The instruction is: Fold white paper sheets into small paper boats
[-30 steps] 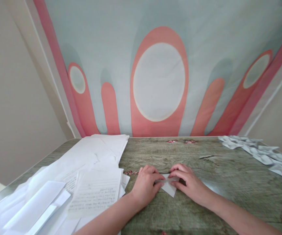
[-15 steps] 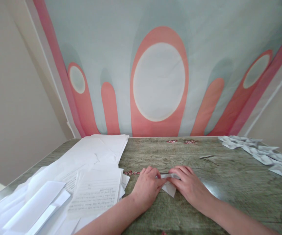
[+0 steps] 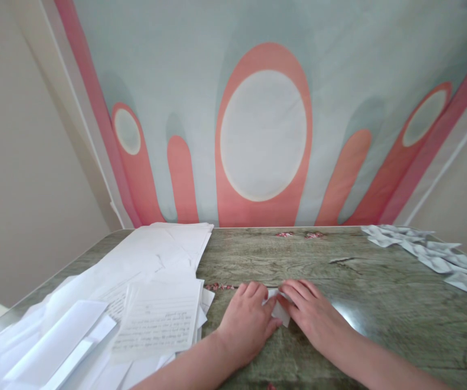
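A small folded piece of white paper [image 3: 281,314] lies on the wood-patterned table [image 3: 298,357], between my two hands. My left hand [image 3: 246,319] is closed on the paper's left side, its thumb at the lower edge and its fingers at the top. From the other side my right hand [image 3: 309,307] grips the paper's upper right part, fingers bent over it. Much of the paper is covered by the fingers, so its full shape is hidden.
Stacks of white sheets [image 3: 168,249], some with handwriting, spread over the table's left side. Several small folded papers [image 3: 436,257] lie in a row at the far right. A wall with a coral and grey-green pattern [image 3: 265,214] rises behind the table.
My left thumb has moved down and toward me, from the paper's top to its lower edge. The right fingers have shifted slightly over the paper, which stays in place.
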{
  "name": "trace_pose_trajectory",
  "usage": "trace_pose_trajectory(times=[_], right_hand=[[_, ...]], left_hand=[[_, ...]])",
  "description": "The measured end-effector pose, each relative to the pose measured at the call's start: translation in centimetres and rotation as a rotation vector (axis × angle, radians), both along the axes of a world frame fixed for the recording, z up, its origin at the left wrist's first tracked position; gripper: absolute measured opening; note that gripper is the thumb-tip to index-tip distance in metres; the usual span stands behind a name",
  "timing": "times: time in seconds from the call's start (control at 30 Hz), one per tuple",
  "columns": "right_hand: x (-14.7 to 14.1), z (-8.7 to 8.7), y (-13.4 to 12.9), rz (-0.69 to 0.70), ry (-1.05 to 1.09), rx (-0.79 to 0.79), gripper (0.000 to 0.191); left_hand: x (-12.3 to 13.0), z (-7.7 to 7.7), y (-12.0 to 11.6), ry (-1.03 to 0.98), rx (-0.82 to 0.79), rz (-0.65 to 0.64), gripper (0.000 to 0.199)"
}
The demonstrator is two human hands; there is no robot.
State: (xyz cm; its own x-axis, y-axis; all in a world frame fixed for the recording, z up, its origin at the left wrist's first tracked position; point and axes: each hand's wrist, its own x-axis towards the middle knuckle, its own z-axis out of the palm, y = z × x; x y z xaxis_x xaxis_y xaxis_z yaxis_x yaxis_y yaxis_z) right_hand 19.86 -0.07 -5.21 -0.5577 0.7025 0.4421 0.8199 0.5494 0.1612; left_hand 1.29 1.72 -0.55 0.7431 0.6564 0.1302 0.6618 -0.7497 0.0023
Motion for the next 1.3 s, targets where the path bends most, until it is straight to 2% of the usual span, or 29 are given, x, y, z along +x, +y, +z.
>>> trace_pose_trajectory(times=[0.13,0.4,0.6,0.8,1.1,1.3], right_hand=[[0.0,-0.3,-0.3,-0.042,-0.013,0.022,0.023],[1.0,-0.3,-0.3,-0.141,-0.083,-0.011,0.029],[1.7,-0.3,-0.3,-0.17,-0.122,0.012,0.031],[1.7,0.0,-0.2,-0.205,-0.094,0.022,0.032],[0.2,-0.7,-0.6,-0.123,-0.053,0.015,0.029],[0.0,-0.6,-0.7,-0.147,-0.048,0.002,0.029]], left_hand=[[0.1,-0.4,-0.2,-0.02,0.023,0.007,0.042],[0.0,-0.6,-0.4,-0.038,0.013,0.015,0.039],[0.0,-0.3,-0.5,-0.03,0.007,0.026,0.043],[-0.1,-0.7,-0.6,-0.042,-0.001,0.036,0.047],[-0.1,-1.1,-0.7,-0.043,-0.009,0.048,0.052],[-0.3,-0.6,-0.7,-0.044,-0.039,0.066,0.051]])
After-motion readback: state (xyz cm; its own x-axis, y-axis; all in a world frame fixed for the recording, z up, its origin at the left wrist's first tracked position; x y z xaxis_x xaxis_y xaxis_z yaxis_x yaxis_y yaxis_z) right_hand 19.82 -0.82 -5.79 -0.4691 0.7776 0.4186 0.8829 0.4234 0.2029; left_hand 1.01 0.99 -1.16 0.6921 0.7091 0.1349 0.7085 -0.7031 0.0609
